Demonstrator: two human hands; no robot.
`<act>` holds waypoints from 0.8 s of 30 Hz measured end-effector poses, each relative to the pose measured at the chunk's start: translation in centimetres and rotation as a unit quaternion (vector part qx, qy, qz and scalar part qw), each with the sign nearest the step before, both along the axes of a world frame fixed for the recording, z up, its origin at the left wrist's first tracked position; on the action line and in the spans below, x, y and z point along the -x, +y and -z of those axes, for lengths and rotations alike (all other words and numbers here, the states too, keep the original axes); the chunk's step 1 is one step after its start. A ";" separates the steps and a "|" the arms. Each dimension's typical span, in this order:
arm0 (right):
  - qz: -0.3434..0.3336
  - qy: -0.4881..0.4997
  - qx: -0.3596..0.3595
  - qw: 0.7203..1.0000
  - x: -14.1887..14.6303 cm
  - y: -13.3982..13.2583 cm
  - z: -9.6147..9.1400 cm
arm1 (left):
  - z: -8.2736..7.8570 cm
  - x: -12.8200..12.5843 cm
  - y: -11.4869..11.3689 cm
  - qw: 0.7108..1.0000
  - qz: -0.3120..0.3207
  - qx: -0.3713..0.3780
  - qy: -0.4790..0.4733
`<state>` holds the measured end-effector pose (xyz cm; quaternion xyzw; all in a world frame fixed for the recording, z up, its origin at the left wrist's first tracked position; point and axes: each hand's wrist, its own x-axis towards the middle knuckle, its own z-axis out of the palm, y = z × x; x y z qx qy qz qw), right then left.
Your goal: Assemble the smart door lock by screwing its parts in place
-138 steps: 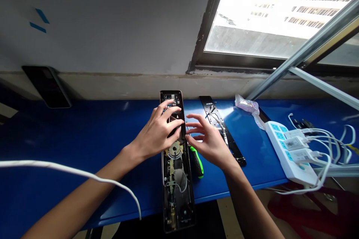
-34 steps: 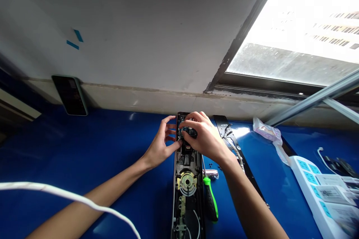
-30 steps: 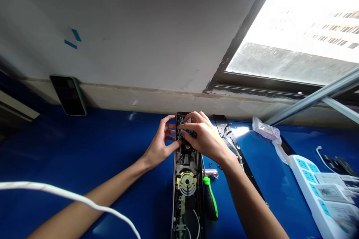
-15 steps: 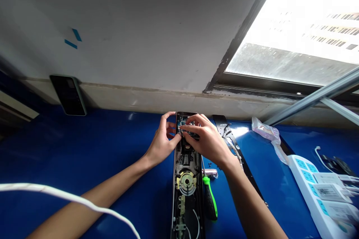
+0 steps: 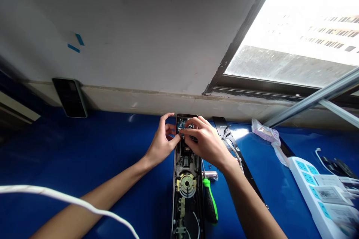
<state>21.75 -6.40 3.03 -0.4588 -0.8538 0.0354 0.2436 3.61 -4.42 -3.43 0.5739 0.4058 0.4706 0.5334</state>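
**As everything crowds the far edge of the glossy blue surface (image 5: 84,145)**

From the head view, an opened, long dark metal door-lock body (image 5: 186,194) lies lengthwise, its far end near the concrete sill (image 5: 146,101). The right hand (image 5: 206,145) curls over a small blue-green circuit board (image 5: 183,124), fingers together on it. The left hand (image 5: 162,145) sits beside the lock, fingers apart. Just right of the lock lies a green-and-black screwdriver (image 5: 209,201), then a narrow blue gap and a slotted black metal plate (image 5: 238,149).

The glossy blue tabletop (image 5: 64,149) carries a long, black, opened door-lock body (image 5: 186,194) at six o'clock, a green-and-black screwdriver (image 5: 209,201) just beside it, a black slotted metal plate (image 5: 238,153) nearby, and a white power strip (image 5: 305,190) at four o'clock.
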 end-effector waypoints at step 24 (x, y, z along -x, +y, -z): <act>0.038 0.108 0.002 0.993 -0.2 0.6 1.7 | -0.3 -1.0 -0.7 1.000 -0.026 0.012 0.005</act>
